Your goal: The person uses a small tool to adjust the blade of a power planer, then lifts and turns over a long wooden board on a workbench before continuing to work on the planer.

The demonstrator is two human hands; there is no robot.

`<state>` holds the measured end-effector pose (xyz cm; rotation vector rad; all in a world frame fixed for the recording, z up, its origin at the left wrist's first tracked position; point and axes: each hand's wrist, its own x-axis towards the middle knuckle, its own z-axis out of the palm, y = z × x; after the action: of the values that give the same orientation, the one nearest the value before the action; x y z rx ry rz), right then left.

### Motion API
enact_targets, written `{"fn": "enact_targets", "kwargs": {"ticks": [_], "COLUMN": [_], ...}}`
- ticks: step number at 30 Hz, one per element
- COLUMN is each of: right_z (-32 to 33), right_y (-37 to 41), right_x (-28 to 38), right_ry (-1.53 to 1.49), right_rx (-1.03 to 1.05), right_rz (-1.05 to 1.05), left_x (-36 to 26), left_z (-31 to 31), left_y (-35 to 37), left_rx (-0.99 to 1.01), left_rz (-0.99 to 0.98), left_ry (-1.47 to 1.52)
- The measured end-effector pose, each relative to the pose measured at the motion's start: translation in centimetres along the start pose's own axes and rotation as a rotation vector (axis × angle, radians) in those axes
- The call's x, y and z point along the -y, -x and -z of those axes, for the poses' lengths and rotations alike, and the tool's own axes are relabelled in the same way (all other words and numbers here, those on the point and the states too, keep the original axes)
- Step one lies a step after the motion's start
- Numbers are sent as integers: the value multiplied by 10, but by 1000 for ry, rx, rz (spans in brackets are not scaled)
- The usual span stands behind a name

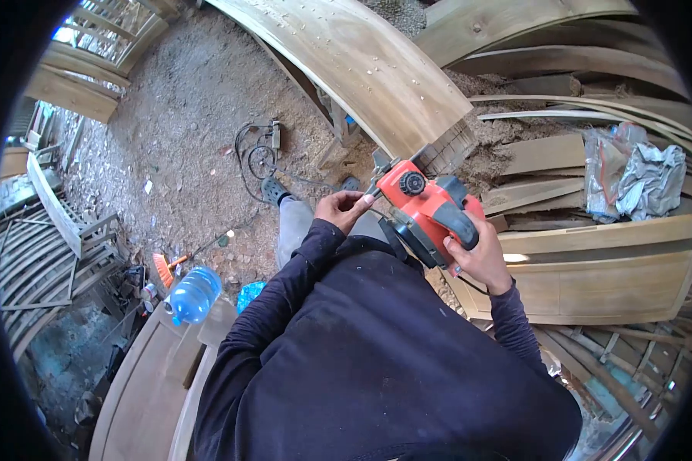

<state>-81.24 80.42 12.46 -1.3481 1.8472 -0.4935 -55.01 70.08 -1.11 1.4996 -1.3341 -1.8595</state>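
Note:
A red and black power planer [427,206] is held in front of my body, beside the near end of a long wooden board [361,69]. My right hand [482,255] is wrapped round its black rear handle. At the planer's front left, the thumb and fingers of my left hand [346,209] pinch a small metal part [374,188] that sticks out from the tool. A black round knob [412,183] sits on top of the planer. Wood shavings lie scattered over the board.
A power strip [276,134] and looped cable lie on the dirt floor. Lower left are a blue water bottle [195,295] and an orange brush [163,269]. Wooden panels [592,284] and plastic bags [650,180] are at the right, slatted wood [34,257] at the left.

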Motion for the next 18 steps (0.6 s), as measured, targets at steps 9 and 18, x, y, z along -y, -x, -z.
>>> {"fn": "enact_targets", "kwargs": {"ticks": [9,18], "right_z": [4,-8], "right_y": [-19,-41], "right_x": [50,46], "right_ry": [-208,-131], "right_rx": [72,13], "right_rz": [-51,95], "left_x": [-5,-8], "left_z": [7,19], "left_y": [-3,-18], "left_rx": [-41,-98], "left_rz": [9,25], "left_ry": [35,49]}}
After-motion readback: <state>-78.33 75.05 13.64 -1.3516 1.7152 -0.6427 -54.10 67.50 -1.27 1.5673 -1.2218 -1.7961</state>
